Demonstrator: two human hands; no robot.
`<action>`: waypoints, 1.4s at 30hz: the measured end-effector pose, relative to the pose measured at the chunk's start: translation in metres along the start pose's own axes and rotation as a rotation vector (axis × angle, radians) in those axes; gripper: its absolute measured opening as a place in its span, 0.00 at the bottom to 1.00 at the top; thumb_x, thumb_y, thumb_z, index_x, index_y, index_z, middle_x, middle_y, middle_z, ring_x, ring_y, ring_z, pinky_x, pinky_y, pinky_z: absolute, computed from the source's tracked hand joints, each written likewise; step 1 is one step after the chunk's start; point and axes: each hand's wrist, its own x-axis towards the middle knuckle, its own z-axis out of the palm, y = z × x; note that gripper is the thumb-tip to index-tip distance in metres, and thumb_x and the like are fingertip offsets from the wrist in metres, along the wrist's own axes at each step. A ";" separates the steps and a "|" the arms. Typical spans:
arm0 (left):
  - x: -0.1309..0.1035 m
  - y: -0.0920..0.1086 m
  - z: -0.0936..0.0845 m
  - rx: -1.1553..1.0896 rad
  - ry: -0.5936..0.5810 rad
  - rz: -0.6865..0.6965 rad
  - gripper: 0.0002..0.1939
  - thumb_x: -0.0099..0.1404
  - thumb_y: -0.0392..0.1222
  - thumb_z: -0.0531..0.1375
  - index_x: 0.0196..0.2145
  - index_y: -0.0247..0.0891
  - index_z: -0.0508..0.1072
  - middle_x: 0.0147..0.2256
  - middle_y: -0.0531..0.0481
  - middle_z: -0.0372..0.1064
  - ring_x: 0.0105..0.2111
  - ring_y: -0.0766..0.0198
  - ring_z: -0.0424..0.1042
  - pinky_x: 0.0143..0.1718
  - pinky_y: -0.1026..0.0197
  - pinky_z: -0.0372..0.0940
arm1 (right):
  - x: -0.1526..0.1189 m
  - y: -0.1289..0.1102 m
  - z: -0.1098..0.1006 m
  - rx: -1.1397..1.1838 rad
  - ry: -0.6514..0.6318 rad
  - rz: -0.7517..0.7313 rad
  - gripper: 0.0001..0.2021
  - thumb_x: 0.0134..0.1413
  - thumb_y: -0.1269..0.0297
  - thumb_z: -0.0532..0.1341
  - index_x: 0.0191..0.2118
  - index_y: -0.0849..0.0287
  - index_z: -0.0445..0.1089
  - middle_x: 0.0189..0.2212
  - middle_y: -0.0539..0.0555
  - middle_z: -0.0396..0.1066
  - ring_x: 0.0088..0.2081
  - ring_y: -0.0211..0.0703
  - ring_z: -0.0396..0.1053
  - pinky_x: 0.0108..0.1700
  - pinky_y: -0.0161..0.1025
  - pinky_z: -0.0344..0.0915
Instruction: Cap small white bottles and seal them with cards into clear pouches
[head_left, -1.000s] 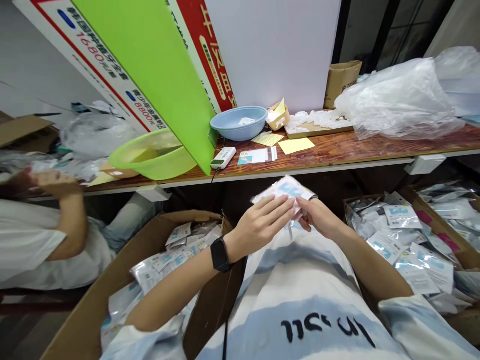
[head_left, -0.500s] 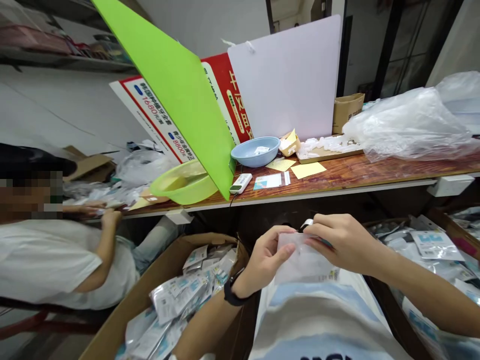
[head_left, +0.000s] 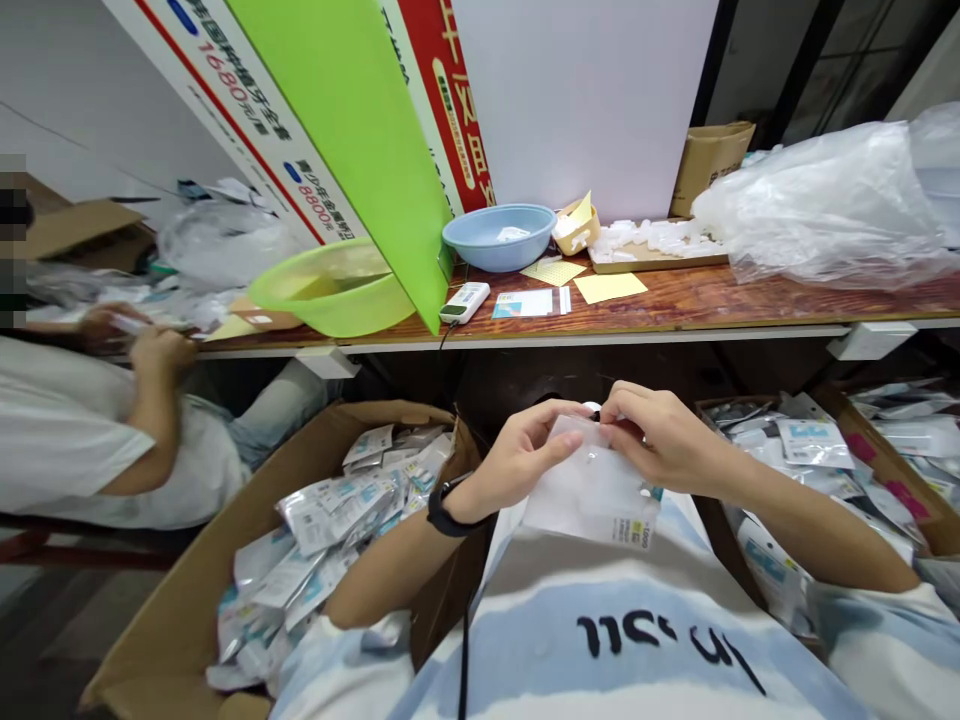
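A translucent white plastic pouch (head_left: 589,490) with small print at its lower right corner hangs between my hands, above my lap. My left hand (head_left: 529,455) pinches its upper left edge, thumb on the near face. At the top edge my right hand (head_left: 652,435) has its fingertips closed, touching the pouch close to the left fingers. A small white and black bit shows between the fingertips; what it is I cannot make out. Left of my knees stands a cardboard box (head_left: 172,600) of filled, printed pouches (head_left: 330,510).
On the wooden table (head_left: 675,300) are a blue basin (head_left: 499,240), a small white device (head_left: 465,302), yellow sheets (head_left: 611,287) and a tray of white pieces (head_left: 660,245). A green board (head_left: 330,110) separates me from a seated co-worker (head_left: 90,430). More pouches (head_left: 817,445) fill boxes at right.
The view has tilted down and shifted, showing more of my shirt. The pouch now faces me more fully, and my right fingers have drawn closer together at its top edge.
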 end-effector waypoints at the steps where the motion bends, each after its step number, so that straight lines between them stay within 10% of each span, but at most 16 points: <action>1: 0.000 0.001 0.000 0.000 -0.007 -0.008 0.15 0.59 0.48 0.68 0.41 0.38 0.79 0.39 0.45 0.76 0.35 0.62 0.73 0.37 0.63 0.67 | -0.001 0.000 0.001 -0.008 0.000 -0.003 0.05 0.58 0.72 0.54 0.32 0.57 0.62 0.29 0.51 0.66 0.27 0.36 0.61 0.29 0.34 0.56; 20: 0.001 0.006 0.001 0.085 -0.110 -0.012 0.15 0.63 0.50 0.64 0.42 0.37 0.76 0.35 0.47 0.74 0.30 0.66 0.69 0.32 0.66 0.64 | -0.001 0.007 0.001 0.016 0.038 0.047 0.06 0.59 0.69 0.56 0.30 0.56 0.60 0.25 0.48 0.64 0.24 0.34 0.58 0.26 0.34 0.54; 29: -0.001 0.001 0.002 -0.070 -0.140 -0.243 0.19 0.56 0.49 0.69 0.41 0.34 0.77 0.35 0.48 0.74 0.32 0.65 0.69 0.34 0.65 0.63 | -0.001 0.015 -0.004 -0.008 0.110 0.054 0.06 0.58 0.71 0.56 0.30 0.57 0.61 0.26 0.49 0.64 0.24 0.35 0.59 0.27 0.34 0.56; 42: 0.006 -0.005 0.000 0.060 -0.172 -0.305 0.28 0.52 0.61 0.68 0.36 0.30 0.73 0.28 0.52 0.66 0.26 0.70 0.60 0.27 0.68 0.55 | 0.000 0.030 0.006 -0.104 0.177 -0.227 0.07 0.65 0.71 0.55 0.35 0.60 0.69 0.27 0.51 0.65 0.25 0.34 0.62 0.27 0.32 0.58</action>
